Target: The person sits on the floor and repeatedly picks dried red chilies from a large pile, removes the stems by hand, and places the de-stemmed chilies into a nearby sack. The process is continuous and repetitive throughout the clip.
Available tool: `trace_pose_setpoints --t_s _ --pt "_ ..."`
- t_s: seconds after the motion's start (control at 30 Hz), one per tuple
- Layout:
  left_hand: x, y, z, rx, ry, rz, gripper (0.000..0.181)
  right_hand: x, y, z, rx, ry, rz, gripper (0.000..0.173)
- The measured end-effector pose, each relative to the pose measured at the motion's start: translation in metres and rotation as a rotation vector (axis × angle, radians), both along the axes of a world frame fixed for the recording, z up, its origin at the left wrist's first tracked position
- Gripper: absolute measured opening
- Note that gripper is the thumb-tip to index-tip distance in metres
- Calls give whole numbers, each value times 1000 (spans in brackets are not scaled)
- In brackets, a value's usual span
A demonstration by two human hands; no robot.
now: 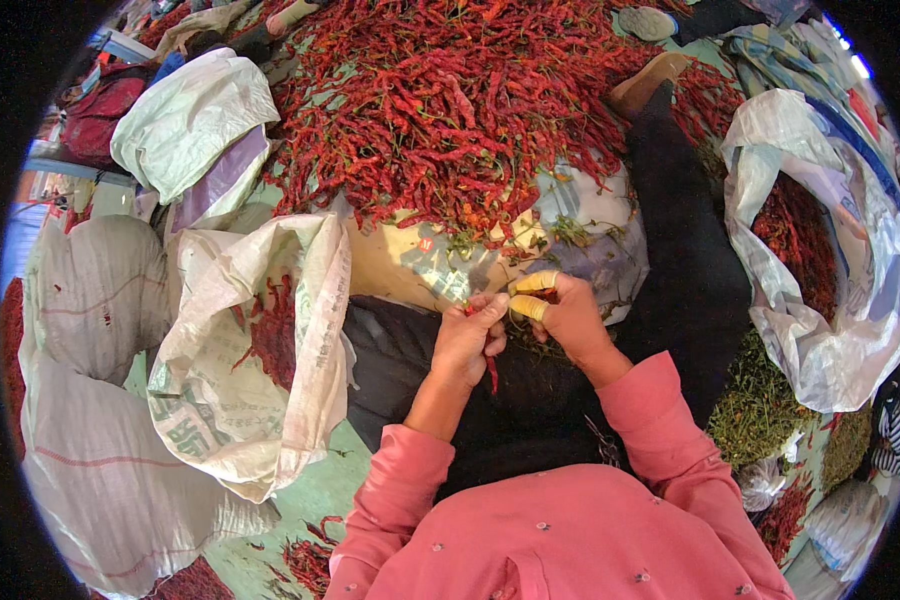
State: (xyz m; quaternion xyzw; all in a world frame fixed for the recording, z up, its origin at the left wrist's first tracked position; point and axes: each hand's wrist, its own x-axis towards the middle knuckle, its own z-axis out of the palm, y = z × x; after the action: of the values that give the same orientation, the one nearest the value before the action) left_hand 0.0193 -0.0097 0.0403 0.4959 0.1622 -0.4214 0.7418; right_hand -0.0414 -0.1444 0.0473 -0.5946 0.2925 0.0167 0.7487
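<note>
My left hand (pixel 471 334) is closed around red chili peppers above my dark-clothed lap; one dried-looking chili (pixel 492 372) hangs below its fingers, and a bit of red shows above them. My right hand (pixel 570 311) meets the left thumb with its thumb and forefinger, both wearing yellow finger covers (pixel 529 306). What lies between those tips is too small to make out. Just beyond my hands, a large heap of red chilies (pixel 450 112) with green stems spreads over the floor and sheeting. Loose green stems (pixel 570 231) lie at its near edge.
An open white woven sack (pixel 247 427) with chilies inside stands at left, beside full sacks (pixel 105 450). Another open sack (pixel 802 360) holds chilies at right. Below it lies a pile of green stems (pixel 761 409). Other people's feet (pixel 647 24) rest at the heap's far side.
</note>
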Motion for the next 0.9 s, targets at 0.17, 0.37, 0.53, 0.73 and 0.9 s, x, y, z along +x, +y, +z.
trace_pose_setpoints --t_s 0.17,0.37,0.53,0.73,0.9 --pt "-4 7 -11 -37 -12 10 11 -2 2 -17 -233 -138 3 13" --pt "21 -1 -7 798 -1258 -533 13 1 -25 0 87 -63 -129 8" --pt "54 -43 -19 717 -1352 -402 30 2 -33 -4 197 -86 -174 9" --pt "55 -51 -42 751 -1195 -567 22 4 -39 -10 184 -47 -167 9" --pt "41 -37 -32 661 -1309 -368 13 4 -37 -17 201 -36 -125 10"
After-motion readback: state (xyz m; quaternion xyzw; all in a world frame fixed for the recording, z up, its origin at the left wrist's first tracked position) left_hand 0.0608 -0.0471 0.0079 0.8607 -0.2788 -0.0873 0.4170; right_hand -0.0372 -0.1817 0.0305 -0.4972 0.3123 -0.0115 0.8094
